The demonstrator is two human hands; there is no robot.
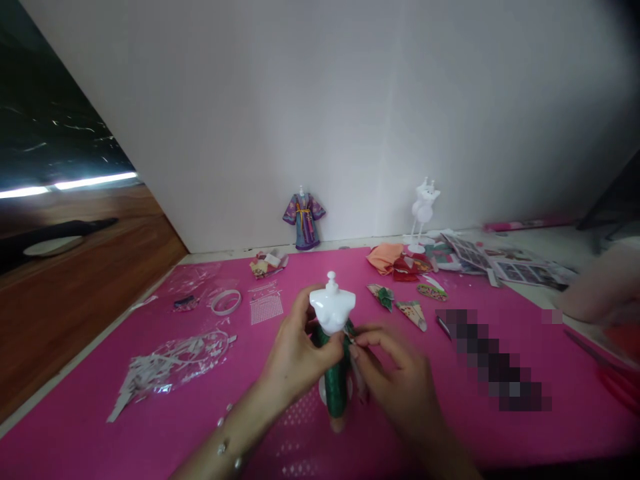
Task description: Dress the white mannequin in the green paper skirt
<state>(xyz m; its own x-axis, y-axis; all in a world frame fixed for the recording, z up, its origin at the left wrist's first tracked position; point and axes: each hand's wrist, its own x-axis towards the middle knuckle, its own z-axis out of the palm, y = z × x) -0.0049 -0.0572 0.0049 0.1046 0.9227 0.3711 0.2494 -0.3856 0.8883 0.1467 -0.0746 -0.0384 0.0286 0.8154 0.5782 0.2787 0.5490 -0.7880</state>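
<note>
In the middle of the head view stands a small white doll mannequin (333, 307) with a knob on its neck and a bare torso. A dark green cloth (336, 387) is wrapped round it below the chest and hangs down in front. My left hand (300, 350) is closed round its waist from the left, with the thumb pressed on the cloth. On the right side, my right hand (395, 373) pinches the upper edge of the green cloth between thumb and fingers. Exactly what lies between those fingertips is partly hidden. A round white base shows behind the cloth.
A doll robe (304, 220) and a bare white mannequin (425, 207) stand by the wall. Folded fabrics (387, 259), patterned scraps (413, 315), a tape roll (226, 302) and a plastic bag of white strips (170, 363) lie around. Red-handled scissors (617, 387) are at right.
</note>
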